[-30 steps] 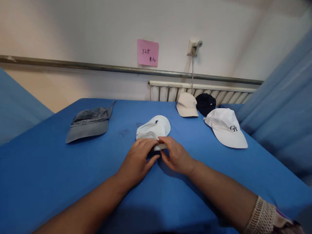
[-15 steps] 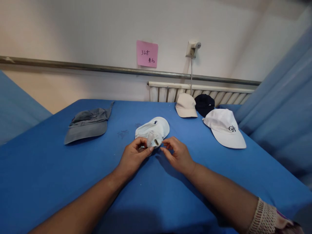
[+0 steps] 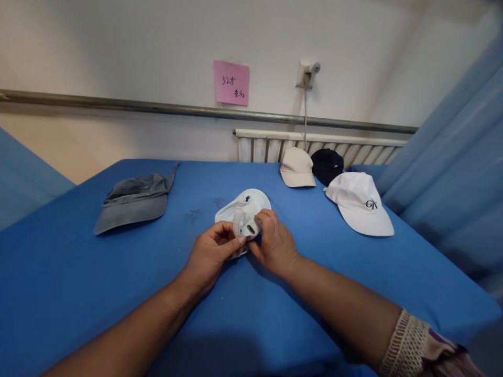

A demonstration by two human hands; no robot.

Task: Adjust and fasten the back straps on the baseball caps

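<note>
A white baseball cap [image 3: 232,207] with a small dark logo lies in the middle of the blue-covered table, its brim pointing away from me. Its back strap with a metal buckle [image 3: 250,229] is raised toward me. My left hand [image 3: 210,251] is closed, pinching the strap left of the buckle between thumb and fingers. On the other side, my right hand [image 3: 276,241] is closed on the strap at the buckle's right, its thumb underneath. The fingers partly cover the back of the cap.
A grey cap [image 3: 133,204] lies at left. At the back right are a beige cap [image 3: 297,166], a black cap [image 3: 327,165] and a white cap with black letters [image 3: 359,201]. Behind the blue sheet [image 3: 98,293] stand a radiator [image 3: 259,149] and a metal rail [image 3: 157,107]; a curtain [image 3: 451,157] hangs right.
My right hand has moved left and closed on the strap beside the buckle; its fingertips were just off its edge before. The left hand keeps its hold. The view has shifted slightly.
</note>
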